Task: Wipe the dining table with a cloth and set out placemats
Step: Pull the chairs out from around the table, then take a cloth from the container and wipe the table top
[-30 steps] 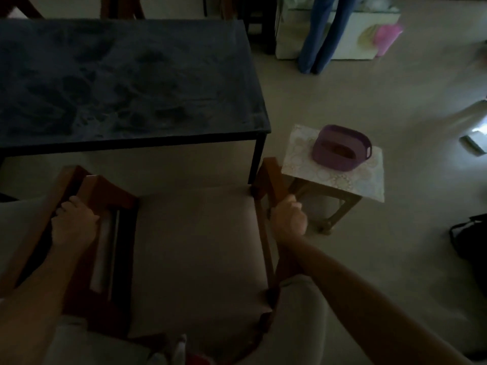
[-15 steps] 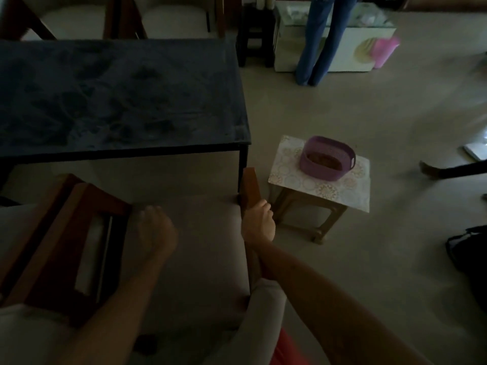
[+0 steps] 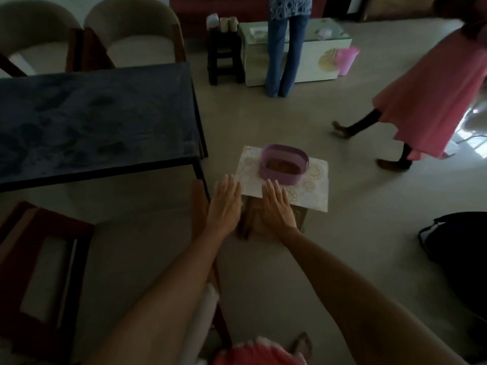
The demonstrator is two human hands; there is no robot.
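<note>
The dark dining table fills the left, its top bare and smudged. To its right stands a small stool topped with pale patterned placemats, and a purple basket with something brown inside sits on them. My left hand and my right hand are stretched out flat, fingers apart, at the near edge of the stool. Neither holds anything. I see no cloth.
A wooden chair stands at the near left, two more chairs behind the table. A person in jeans stands at a white cabinet. Another person in a pink skirt walks at right. A black bag lies on the floor.
Both hands let go of the chair's armrests and moved right and forward to the stool. My view swung right, and a person in pink walked in.
</note>
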